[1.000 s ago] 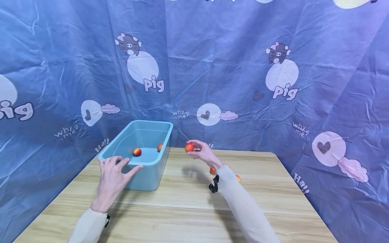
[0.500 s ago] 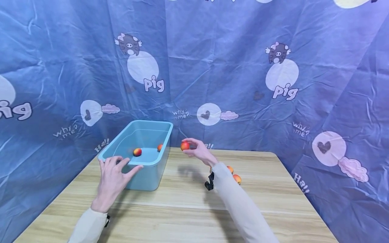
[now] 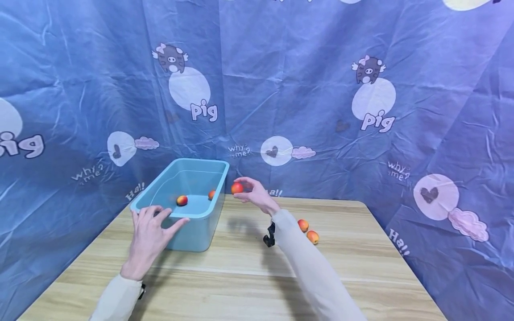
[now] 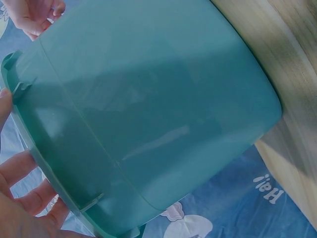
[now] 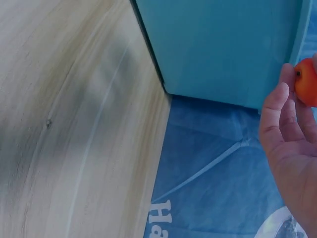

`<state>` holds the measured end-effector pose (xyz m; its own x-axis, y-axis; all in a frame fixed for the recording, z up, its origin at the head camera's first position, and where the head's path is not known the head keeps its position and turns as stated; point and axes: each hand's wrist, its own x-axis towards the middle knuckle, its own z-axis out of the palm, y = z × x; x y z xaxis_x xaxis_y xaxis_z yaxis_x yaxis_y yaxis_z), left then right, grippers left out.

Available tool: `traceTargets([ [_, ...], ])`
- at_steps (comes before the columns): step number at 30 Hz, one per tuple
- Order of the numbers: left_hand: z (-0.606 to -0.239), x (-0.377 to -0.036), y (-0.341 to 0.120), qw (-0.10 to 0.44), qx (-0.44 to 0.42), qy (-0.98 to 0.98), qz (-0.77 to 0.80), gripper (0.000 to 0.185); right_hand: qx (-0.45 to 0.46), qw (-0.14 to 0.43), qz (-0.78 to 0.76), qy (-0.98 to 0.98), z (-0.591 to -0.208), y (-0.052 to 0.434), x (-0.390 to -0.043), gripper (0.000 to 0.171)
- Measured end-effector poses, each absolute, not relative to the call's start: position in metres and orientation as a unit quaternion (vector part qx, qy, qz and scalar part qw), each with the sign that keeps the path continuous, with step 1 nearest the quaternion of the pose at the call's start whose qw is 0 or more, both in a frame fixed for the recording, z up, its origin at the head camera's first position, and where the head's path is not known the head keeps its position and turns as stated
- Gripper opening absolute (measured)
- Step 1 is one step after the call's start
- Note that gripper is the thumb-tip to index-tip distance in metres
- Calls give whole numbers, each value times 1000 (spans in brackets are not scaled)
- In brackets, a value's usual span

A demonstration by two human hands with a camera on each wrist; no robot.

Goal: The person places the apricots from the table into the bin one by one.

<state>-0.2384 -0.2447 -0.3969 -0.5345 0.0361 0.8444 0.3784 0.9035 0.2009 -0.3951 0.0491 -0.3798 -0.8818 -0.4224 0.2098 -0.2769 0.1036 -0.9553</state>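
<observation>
My left hand [image 3: 146,240] has its fingers bent over the near rim of a light-blue plastic bin [image 3: 196,234], the thumb spread out in front of it. In the left wrist view, the fingertips pass behind the rim of the bin [image 4: 148,99]. Between thumb and fingertips, my right hand [image 3: 259,196] pinches a small red-orange fruit [image 3: 237,188], held above the table just right of the bin. The right wrist view shows a dark stem spot on this fruit [image 5: 306,82]. Inside the bin lie a red-yellow fruit [image 3: 182,200] and another fruit [image 3: 211,195], partly hidden by the side wall.
Two more fruits, a near one [image 3: 312,236] and a far one [image 3: 303,225], lie on the wooden table [image 3: 241,285] beside the right forearm. A blue printed curtain [image 3: 297,111] hangs behind the table and along both sides.
My right hand has moved left and slightly up with the fruit, closer to the bin. Both fruits on the table now show beside the forearm. The left hand and bin have stayed put.
</observation>
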Motion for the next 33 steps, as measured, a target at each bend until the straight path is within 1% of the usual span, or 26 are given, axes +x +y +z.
traceTargets([
  [5, -397, -239, -247, 468, -120, -856, -184, 54, -238, 58, -623, 743, -376, 40, -396, 48],
  [10, -396, -239, -248, 469, -123, -855, -182, 54, -232, 29, -634, 737, -366, 31, -394, 50],
  [14, -395, -240, -248, 469, -123, -856, -180, 52, -232, 9, -641, 732, -357, 23, -395, 47],
  [26, -392, -240, -246, 472, -124, -856, -172, 53, -243, 7, -633, 735, -340, -5, -395, 40],
  [33, -393, -240, -246, 467, -126, -857, -176, 51, -244, 13, -629, 738, -336, -11, -394, 42],
])
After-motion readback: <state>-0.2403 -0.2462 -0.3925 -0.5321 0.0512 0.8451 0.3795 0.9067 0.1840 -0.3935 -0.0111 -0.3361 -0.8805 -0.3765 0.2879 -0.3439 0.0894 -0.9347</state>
